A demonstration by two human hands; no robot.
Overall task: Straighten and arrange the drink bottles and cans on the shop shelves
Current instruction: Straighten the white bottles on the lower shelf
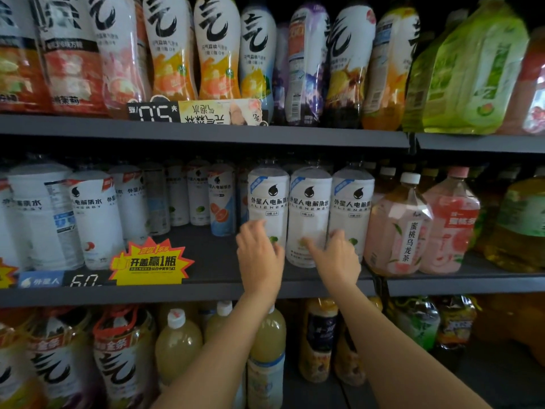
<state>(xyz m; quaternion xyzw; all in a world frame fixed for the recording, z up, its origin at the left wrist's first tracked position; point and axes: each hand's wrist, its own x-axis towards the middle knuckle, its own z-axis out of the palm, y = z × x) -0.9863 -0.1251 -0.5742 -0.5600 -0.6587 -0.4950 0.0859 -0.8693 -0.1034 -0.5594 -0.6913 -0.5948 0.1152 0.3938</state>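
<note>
Presently, three white bottles [309, 214] are lined up at the middle shelf [188, 293] front, labels outward. The left hand [259, 255] is curled on the leftmost; the right hand [336, 258] is spread across the other two. Left of them, bottles sit far back and bare shelf remains to be filled.

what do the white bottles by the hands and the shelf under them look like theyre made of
White bottles: likely clear plastic under a glossy white printed sleeve; the necks look see-through and the sleeves catch light. Shelf: probably painted metal, a thin, straight, matte dark grey edge, though the picture cannot confirm it.
</note>
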